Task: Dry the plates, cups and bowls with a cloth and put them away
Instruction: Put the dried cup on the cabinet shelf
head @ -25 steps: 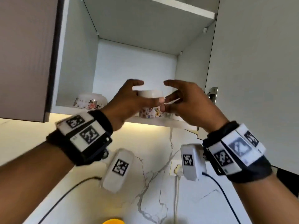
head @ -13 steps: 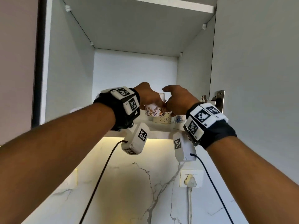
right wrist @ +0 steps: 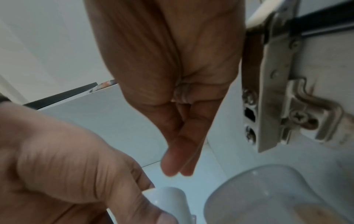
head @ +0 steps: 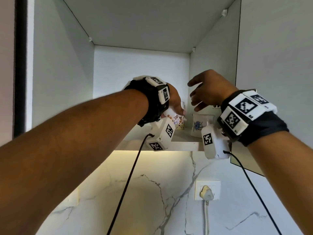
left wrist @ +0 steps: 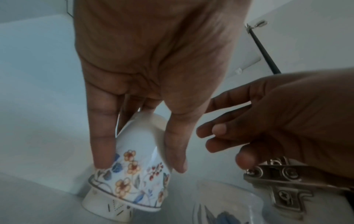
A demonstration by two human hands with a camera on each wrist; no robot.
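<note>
A white cup with a flower print (head: 176,117) (left wrist: 138,166) stands on the cupboard shelf (head: 179,143), stacked on a white cup with gold lines (left wrist: 107,207). My left hand (head: 176,106) grips the floral cup from above, thumb on one side and fingers (left wrist: 103,144) on the other. My right hand (head: 197,96) hovers open to the right of it, touching nothing, its fingers (right wrist: 178,159) straight. Below the right hand stands a cup with a blue flower (head: 199,124) (right wrist: 268,197). No cloth is in view.
The cupboard's right wall carries a metal hinge (right wrist: 277,106) (left wrist: 283,181) close to my right hand, and the open door (head: 274,65) hangs on the right. The shelf stretches away to the left behind my left forearm. Below is a marble wall with a socket (head: 207,189).
Both hands carried the floral cup into the cupboard and set it on the gold-lined cup. My right hand has let go and risen; my left still grips the cup.
</note>
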